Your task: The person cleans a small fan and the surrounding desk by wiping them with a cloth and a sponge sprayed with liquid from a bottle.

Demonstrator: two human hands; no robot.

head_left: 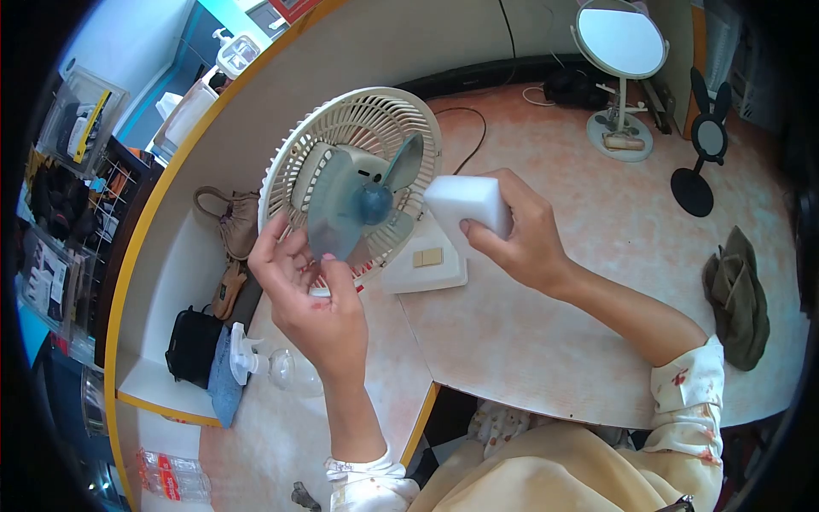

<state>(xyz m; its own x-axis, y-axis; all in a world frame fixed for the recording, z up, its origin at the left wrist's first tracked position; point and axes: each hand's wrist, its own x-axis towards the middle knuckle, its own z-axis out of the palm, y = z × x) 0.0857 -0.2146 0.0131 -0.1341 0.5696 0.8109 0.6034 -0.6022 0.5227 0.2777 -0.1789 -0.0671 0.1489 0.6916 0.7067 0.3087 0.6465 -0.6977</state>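
Observation:
A small desk fan stands on the desk with its front cover off, so its translucent blue-grey blades (337, 209) show inside the cream rear grille (394, 101). The fan's white base (439, 275) carries two beige switches. My left hand (316, 311) grips the lower edge of the nearest blade between thumb and fingers. In my right hand (533, 239) is a white block-shaped sponge (465, 205), held just right of the fan and apart from the blades. The clear spray bottle (290, 371) with a white head lies beside my left wrist.
A round white stand mirror (620, 41) and a black rabbit-eared mirror (708, 136) stand at the back right. Folded olive cloth (738, 307) lies at the right. Left are a black pouch (194, 344), a brown bag (235, 222) and a clear plastic bottle (175, 476). A dark cord (482, 136) runs behind the fan.

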